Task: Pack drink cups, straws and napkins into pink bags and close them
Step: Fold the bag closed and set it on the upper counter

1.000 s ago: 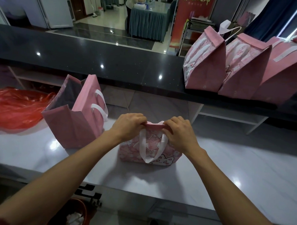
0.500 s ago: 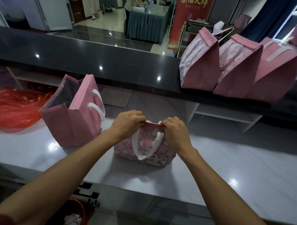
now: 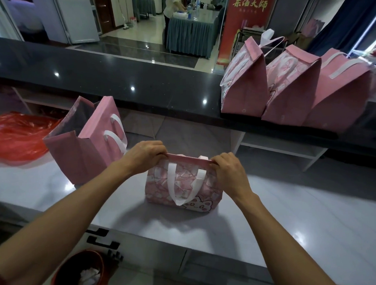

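Note:
A pink cartoon-print bag (image 3: 184,186) with white handles stands on the white counter (image 3: 292,213) in front of me. My left hand (image 3: 142,155) pinches the left end of its folded top edge, and my right hand (image 3: 228,168) pinches the right end. The top is pressed flat, so its contents are hidden. To the left stands another pink bag (image 3: 85,146) with its mouth open. No cups, straws or napkins show.
Three closed pink bags (image 3: 296,89) sit on the raised black ledge (image 3: 116,81) at the right. A red plastic bag (image 3: 16,135) lies at the left. A red bin (image 3: 78,274) with crumpled paper stands below the counter. A person stands at a far table.
My hands have slid apart along the bag's top edge, toward its two ends. The view has shifted slightly.

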### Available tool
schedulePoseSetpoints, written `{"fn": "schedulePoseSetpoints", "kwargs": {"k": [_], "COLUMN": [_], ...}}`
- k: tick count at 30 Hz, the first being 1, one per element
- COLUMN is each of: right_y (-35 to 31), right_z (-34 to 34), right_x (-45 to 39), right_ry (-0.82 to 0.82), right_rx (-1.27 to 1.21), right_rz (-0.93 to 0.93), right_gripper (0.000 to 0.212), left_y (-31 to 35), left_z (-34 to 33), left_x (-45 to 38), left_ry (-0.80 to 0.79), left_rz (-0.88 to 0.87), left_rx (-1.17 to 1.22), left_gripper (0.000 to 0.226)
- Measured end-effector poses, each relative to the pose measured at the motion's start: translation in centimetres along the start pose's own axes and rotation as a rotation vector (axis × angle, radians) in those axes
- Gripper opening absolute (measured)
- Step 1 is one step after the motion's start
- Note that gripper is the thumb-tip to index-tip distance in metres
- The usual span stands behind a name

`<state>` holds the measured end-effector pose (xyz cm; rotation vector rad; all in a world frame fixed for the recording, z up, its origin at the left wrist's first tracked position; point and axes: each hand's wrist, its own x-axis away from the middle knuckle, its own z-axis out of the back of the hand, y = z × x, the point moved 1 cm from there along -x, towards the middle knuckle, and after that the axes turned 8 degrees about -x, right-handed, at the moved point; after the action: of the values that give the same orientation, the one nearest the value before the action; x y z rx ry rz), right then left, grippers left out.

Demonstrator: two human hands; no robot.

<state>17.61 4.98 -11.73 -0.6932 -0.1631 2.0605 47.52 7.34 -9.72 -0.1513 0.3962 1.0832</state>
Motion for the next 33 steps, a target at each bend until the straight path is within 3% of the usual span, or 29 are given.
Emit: {"fn": "schedulePoseSetpoints", "kwargs": {"k": [3,17,20,22,25,29,33], "right_y": [1.0,3.2,2.7,1.7,0.0,-1.5,0.1], "right_z": [0.6,1.1,1.5,1.6,1.0,0.2,0.1], "right_x": [0.3,2.7,3.7,4.3,5.3,6.9,10.0], "right_ry": [-0.043,0.083,0.122,0.145,0.105,-0.078,-0.029], "right_rx": [-0.049,-0.067,-0.114,-0.148,-0.239,-0.460,-0.698], "right_rz": [-0.044,-0.033,-0.068,-0.079,-0.080,-0.078,-0.153], "right_gripper": [0.016,0.009,0.014,0.016,0.016,0.042,0.031], "left_y": [-0.5,1.7,3.1,4.6,8.0,12.2,15.1], "left_z": [0.1,0.2,-0.7,-1.6,-2.7,-4.0,-4.8], "left_x": [0.4,-2.8,-3.2,-2.8,-2.0,0.6,4.5], "left_ry": [-0.013,-0.014,-0.013,-0.011,0.072,0.152,0.308], "left_rz": [0.061,0.182,0.250,0.316,0.350,0.410,0.604], "left_rx": [0.019,-0.181,-0.215,-0.166,0.002,0.145,0.324], "left_gripper": [0.010,0.020,0.045,0.059,0.054,0.052,0.055]}}
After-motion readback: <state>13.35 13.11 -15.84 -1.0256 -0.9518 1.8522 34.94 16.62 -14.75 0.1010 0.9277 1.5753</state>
